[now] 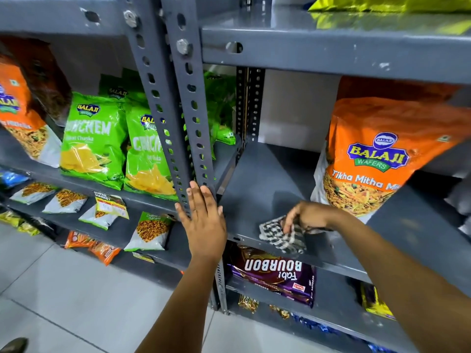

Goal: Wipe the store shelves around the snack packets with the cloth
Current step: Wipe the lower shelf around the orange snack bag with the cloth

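Note:
A black-and-white checked cloth lies bunched near the front edge of a grey metal shelf. My right hand grips its top, fingers pinched into the fabric. A large orange snack packet stands on the same shelf just right of that hand. My left hand rests flat, fingers apart, against the perforated grey upright post at the shelf's left corner.
Green chip packets and another orange packet fill the left shelf. Small white packets lie on lower left shelves. A purple biscuit pack sits under the cloth's shelf. Grey floor tiles are below.

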Tool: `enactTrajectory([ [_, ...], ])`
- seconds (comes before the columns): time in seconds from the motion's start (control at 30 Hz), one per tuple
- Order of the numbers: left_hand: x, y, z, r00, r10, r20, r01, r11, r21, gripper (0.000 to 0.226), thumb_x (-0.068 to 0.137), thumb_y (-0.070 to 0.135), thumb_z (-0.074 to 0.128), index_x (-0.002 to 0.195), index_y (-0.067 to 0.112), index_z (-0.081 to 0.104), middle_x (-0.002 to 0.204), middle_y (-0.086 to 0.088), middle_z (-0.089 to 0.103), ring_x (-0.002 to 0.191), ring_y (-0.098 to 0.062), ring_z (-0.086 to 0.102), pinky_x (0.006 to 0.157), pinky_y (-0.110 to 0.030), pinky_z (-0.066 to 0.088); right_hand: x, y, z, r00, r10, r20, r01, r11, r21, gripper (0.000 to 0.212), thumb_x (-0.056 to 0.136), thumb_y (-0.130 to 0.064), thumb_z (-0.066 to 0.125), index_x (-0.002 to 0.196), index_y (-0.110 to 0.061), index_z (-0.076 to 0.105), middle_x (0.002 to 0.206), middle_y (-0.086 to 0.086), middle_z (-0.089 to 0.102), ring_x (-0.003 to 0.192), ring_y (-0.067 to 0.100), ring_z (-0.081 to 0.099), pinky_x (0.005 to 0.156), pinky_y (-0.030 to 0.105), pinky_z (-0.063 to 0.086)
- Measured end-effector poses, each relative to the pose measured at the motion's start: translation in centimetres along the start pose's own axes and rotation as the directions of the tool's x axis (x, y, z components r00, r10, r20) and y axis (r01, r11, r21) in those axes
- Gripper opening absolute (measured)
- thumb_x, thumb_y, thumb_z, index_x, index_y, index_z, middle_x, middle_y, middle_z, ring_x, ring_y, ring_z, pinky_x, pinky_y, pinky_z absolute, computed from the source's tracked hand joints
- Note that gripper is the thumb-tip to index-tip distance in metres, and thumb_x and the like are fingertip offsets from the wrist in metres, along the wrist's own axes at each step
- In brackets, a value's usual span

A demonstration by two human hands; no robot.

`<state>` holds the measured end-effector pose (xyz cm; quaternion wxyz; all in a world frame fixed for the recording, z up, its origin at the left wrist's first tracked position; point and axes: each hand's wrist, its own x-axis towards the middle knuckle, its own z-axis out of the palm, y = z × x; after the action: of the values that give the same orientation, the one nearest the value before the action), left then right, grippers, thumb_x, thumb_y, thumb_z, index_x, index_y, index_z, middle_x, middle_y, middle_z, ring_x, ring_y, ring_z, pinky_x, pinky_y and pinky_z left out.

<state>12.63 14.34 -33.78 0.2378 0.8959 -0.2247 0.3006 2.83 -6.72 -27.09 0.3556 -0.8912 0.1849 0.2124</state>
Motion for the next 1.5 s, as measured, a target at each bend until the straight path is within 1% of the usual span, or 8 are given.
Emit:
enactTrajectory([
  [0.17,0.2,0.0,-0.2,0.999,-0.011,0.050,0.012,1.000,-0.014,0.055,0.089,0.025,0.032,0.133,-0.007,0.026,0.142,-0.026,0.020,0.130,-0.037,0.021,0.095,-0.070,0.029,3.0,-3.6,1.0,0.947,-0.027,-0.321,0.081,0.984,0.158,0.049,0.082,0.016,0.037,0.102,-0.010,0.072,0.118,0.014,0.066,0.109,0.034,0.061,0.092,0.036,0.049],
  [0.4,0.4,0.1,-0.6,0.992,-0.017,0.127,0.020,1.000,-0.018,0.055,0.089,0.026,0.033,0.133,-0.007,0.029,0.139,-0.032,0.038,0.129,-0.037,0.026,0.095,-0.069,0.031,1.3,0.2,4.2,0.957,-0.095,-0.274,0.070,0.992,-0.101,0.048,0.079,0.010,0.043,0.089,-0.025,0.074,0.123,-0.001,0.066,0.104,0.023,0.060,0.093,0.034,0.048],
  [0.53,0.5,-0.2,-1.0,0.987,0.005,0.161,-0.006,1.000,0.008,0.056,0.088,0.028,0.034,0.133,-0.006,0.031,0.142,-0.027,0.028,0.128,-0.038,0.027,0.094,-0.068,0.034,-2.6,2.0,2.1,0.979,0.057,-0.198,-0.066,0.997,-0.043,0.043,0.078,0.013,0.041,0.082,-0.013,0.076,0.102,0.006,0.071,0.083,0.010,0.061,0.073,0.019,0.047],
  [0.63,0.4,-0.2,-1.2,0.985,0.004,0.171,-0.003,1.000,-0.009,0.057,0.088,0.027,0.034,0.134,-0.006,0.029,0.142,-0.029,0.032,0.129,-0.037,0.023,0.094,-0.069,0.032,-3.1,-0.6,1.3,0.924,0.040,-0.381,0.016,0.990,0.143,0.045,0.077,0.017,0.039,0.086,-0.009,0.075,0.106,0.012,0.072,0.094,0.020,0.064,0.077,0.023,0.049],
  [0.73,0.2,-0.1,-1.3,0.985,0.005,0.174,-0.002,1.000,-0.018,0.059,0.087,0.026,0.033,0.136,-0.006,0.024,0.142,-0.032,0.035,0.131,-0.038,0.022,0.096,-0.070,0.028,-2.0,-5.4,4.4,0.875,-0.053,-0.481,0.046,0.999,-0.027,0.050,0.083,0.006,0.047,0.123,-0.022,0.060,0.126,0.014,0.061,0.096,0.027,0.059,0.073,0.026,0.048],
  [0.93,0.0,-0.1,-1.2,0.986,0.026,0.166,-0.019,0.999,-0.045,0.061,0.090,0.028,0.029,0.139,-0.004,0.012,0.148,-0.032,0.023,0.135,-0.043,0.025,0.102,-0.070,0.019,-1.4,-4.5,12.1,0.905,-0.067,-0.420,-0.123,0.905,-0.408,0.069,0.087,-0.004,0.040,0.146,-0.031,0.017,0.158,0.008,0.016,0.137,0.035,0.022,0.109,0.053,0.026],
  [1.3,-0.1,0.4,-1.8,0.978,0.009,0.209,-0.004,1.000,-0.021,0.060,0.091,0.014,0.046,0.139,-0.005,0.015,0.148,-0.033,0.020,0.136,-0.045,0.024,0.102,-0.071,0.017,-7.9,3.5,9.2,0.599,0.377,-0.706,-0.492,0.869,0.047,0.049,0.087,-0.004,0.040,0.134,-0.018,0.039,0.137,0.013,0.051,0.119,0.038,0.041,0.095,0.043,0.042],
  [1.5,-0.1,0.5,-1.9,0.975,-0.021,0.223,0.024,1.000,-0.012,0.066,0.089,0.010,0.052,0.140,-0.004,0.012,0.150,-0.031,0.017,0.138,-0.043,0.022,0.103,-0.071,0.015,-3.8,-3.6,12.3,0.851,0.000,-0.525,-0.206,0.920,-0.333,0.072,0.086,-0.003,0.047,0.147,-0.023,0.016,0.157,0.015,0.014,0.135,0.036,0.025,0.106,0.048,0.031],
])
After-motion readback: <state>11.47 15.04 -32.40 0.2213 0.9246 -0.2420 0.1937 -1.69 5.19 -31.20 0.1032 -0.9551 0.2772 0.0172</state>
